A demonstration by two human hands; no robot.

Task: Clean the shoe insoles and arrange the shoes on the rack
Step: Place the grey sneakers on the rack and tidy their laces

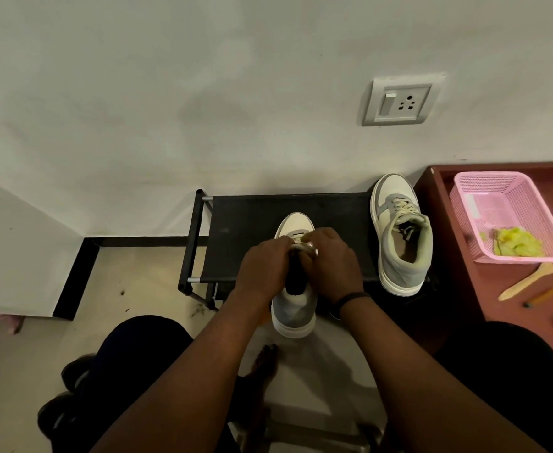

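Observation:
A cream and grey sneaker [294, 310] rests at the front edge of the black shoe rack [252, 223], toe pointing to the wall. Both my hands are on it at the tongue and laces. My left hand [263, 268] grips the left side of its opening, and my right hand [332, 259] grips the right side. A dark insole [295, 282] shows inside the opening between my hands. The matching sneaker [400, 233] stands on the right end of the rack, empty and untouched.
A reddish-brown table [464, 256] stands to the right with a pink basket [503, 204] holding a yellow cloth [518, 245], a wooden spatula [526, 281] and small items. Dark shoes [72, 380] lie on the floor at lower left. A wall socket [399, 103] is above.

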